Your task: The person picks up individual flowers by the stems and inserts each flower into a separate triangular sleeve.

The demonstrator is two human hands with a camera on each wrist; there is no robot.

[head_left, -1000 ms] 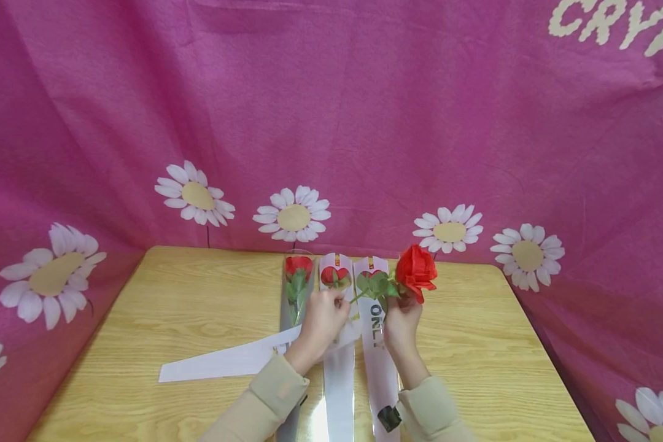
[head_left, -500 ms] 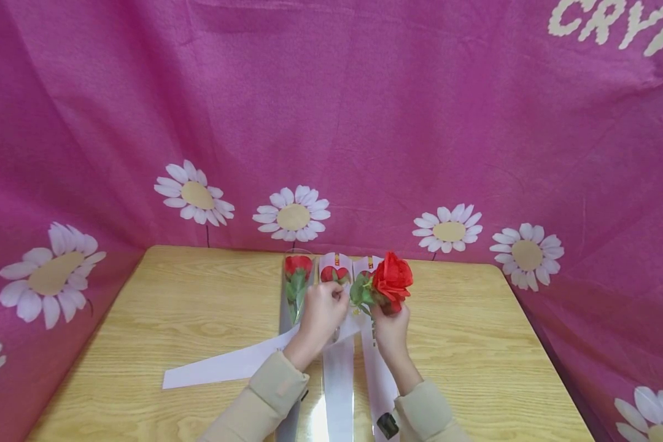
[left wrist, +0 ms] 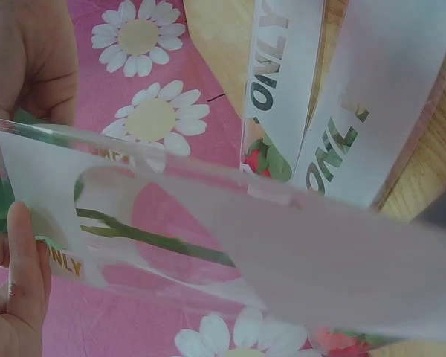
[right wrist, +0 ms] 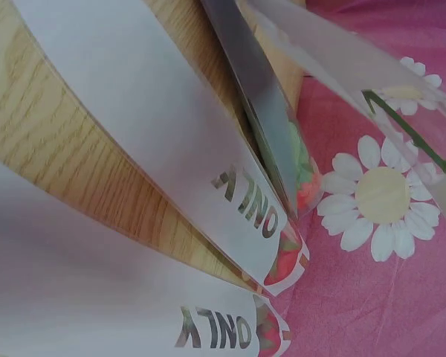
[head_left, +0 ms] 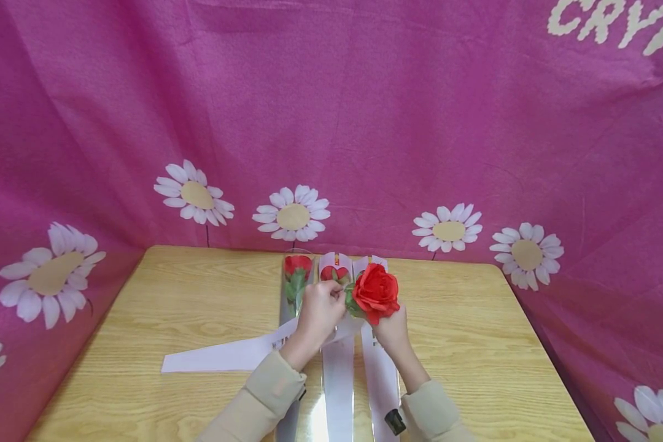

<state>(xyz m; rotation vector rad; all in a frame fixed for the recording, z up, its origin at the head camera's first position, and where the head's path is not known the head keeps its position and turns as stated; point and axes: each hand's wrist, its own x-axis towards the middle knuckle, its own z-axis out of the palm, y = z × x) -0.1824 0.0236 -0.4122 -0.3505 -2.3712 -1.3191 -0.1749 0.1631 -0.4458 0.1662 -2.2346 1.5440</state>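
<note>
My right hand [head_left: 393,328] holds a red artificial rose [head_left: 376,293] just below its bloom. To the left of it, my left hand [head_left: 320,310] pinches the wide mouth of a clear and white flower sleeve [head_left: 215,357], whose narrow tail points left over the table. In the left wrist view the green stem [left wrist: 163,244] runs inside the sleeve, seen through its heart-shaped clear window. Green leaves [head_left: 353,302] crowd at the mouth, while the bloom stays outside. Gold "ONLY" lettering [left wrist: 67,264] marks the sleeve near the fingers.
Beneath the hands, a grey sleeved rose [head_left: 297,276] and two white sleeved roses lie side by side; one white sleeve [head_left: 338,380] is in the middle, another [head_left: 381,374] at right. A pink daisy-print cloth [head_left: 364,123] surrounds the wooden table [head_left: 475,344].
My right hand has brought the rose left and slightly down toward my left hand, and the stem has gone further into the sleeve. My left hand has stayed nearly in place.
</note>
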